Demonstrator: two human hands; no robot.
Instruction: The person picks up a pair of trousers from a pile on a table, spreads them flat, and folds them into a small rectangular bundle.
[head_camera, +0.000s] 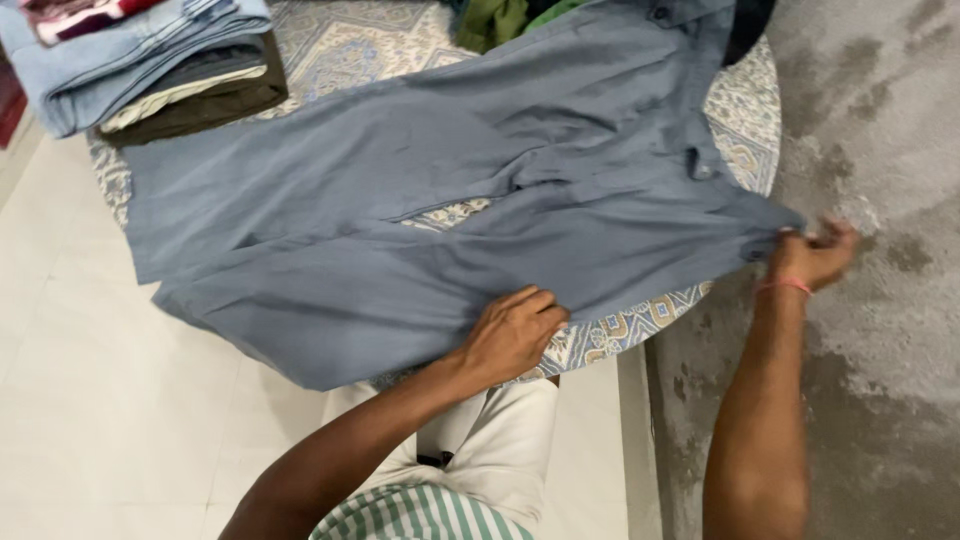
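Trousers (400, 200), grey-blue, lie spread across a round table w/ a patterned cloth (745, 130), legs running toward the left of the picture and hanging past the table edge, waistband toward the right. The two legs sit side by side w/ a thin gap between them where the cloth shows through.

Left hand (512, 333) rests palm down on the near leg, close to the table's front edge. Its fingers (535, 305) are held together and slightly curled, pressing flat on the fabric; the cloth lies under them, not gripped between them.

Right hand (815, 255) is out past the table's right side, in front of a stained grey wall (880, 330). It pinches the waistband corner btwn thumb and fingertips; hand is blurred, so exact finger positions can't be told. The fabric is pulled to a point at that pinch. A thin pink band (786, 286) sits on that wrist.

At the far left of the table, a stack of folded clothes (140, 60), denim on top, dark pieces beneath. Green and dark garments (495, 20) lie at the far edge, partly under the trousers. Pale tiled floor (120, 420) below.
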